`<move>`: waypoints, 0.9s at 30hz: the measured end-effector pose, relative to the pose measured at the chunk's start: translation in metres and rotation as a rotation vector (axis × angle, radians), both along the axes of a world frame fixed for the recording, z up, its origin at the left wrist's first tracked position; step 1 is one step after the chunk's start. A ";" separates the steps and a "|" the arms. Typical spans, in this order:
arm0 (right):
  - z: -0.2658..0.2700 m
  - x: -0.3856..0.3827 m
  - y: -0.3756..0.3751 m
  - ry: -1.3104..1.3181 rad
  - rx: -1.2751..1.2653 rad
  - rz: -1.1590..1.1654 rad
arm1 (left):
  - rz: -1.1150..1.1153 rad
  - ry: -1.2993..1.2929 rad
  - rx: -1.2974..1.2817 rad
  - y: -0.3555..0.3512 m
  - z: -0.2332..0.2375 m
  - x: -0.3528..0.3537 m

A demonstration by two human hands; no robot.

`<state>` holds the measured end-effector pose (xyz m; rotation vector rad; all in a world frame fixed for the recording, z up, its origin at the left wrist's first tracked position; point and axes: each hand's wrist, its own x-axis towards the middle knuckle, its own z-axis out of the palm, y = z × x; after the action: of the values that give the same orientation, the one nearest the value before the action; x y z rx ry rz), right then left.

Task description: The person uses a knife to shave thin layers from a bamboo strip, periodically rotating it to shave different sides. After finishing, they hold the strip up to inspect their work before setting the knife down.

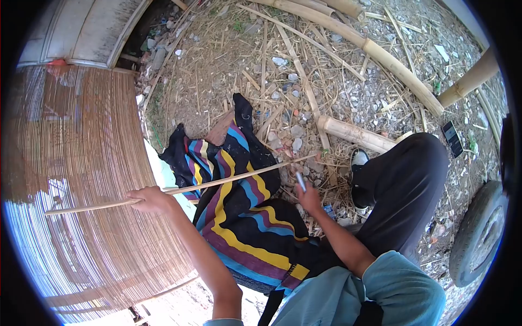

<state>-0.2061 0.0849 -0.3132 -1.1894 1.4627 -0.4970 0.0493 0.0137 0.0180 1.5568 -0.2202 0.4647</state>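
A long, thin bamboo strip [228, 179] runs across my lap, its right end raised above the littered ground. My left hand [149, 199] is closed around it, left of its middle. In my right hand [309, 198] is a small knife [300, 182], its short pale blade pointing up and away from me, apart from the strip; its handle is hidden by the fingers. A black cloth with yellow, blue and purple stripes [239, 212] covers my lap, below the strip.
A woven slatted screen [81, 163] stands on the left. Bamboo poles [375, 51] and a shorter bamboo piece [356, 134] lie ahead among shavings and stones. A phone [452, 139] rests beyond my knee, and a tyre [478, 233] lies at the right.
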 end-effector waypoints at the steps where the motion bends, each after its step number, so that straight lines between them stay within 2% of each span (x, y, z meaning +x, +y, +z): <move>1: -0.019 -0.009 -0.001 0.074 0.024 -0.093 | 0.033 -0.036 0.005 0.000 -0.002 0.003; 5: -0.031 -0.027 -0.015 0.071 0.103 -0.017 | 0.024 0.005 -0.014 0.006 0.000 -0.005; 8: 0.024 0.010 -0.017 -0.124 0.000 -0.017 | 0.003 -0.079 -0.065 0.004 0.001 -0.014; 10: 0.082 0.023 -0.014 -0.256 -0.009 0.058 | -0.093 -0.071 -0.119 0.000 0.006 -0.025; 11: 0.098 0.030 -0.011 -0.295 -0.072 0.122 | -0.087 -0.011 -0.069 0.000 0.008 -0.027; 14: 0.142 0.037 -0.003 -0.446 -0.185 0.252 | -0.097 -0.065 -0.064 -0.003 0.006 -0.026; 16: 0.138 0.039 0.000 -0.478 -0.202 0.239 | -0.117 -0.081 -0.068 -0.004 0.009 -0.035; 19: 0.109 0.025 0.003 -0.232 -0.245 0.186 | -0.157 -0.112 -0.089 0.000 0.005 -0.026; 22: 0.070 0.001 -0.005 -0.185 -0.078 0.191 | -0.180 -0.065 -0.101 0.003 0.005 -0.023; 24: 0.057 0.007 -0.005 -0.170 -0.102 0.206 | -0.006 -0.199 -0.067 0.007 -0.009 -0.002; 27: 0.066 0.011 0.005 -0.149 -0.103 0.209 | 0.036 -0.210 -0.015 0.017 -0.023 0.022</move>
<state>-0.1951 0.0903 -0.2476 -1.3402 1.1831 -0.5099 0.0717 0.0304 -0.0054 1.4995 -0.3499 0.6572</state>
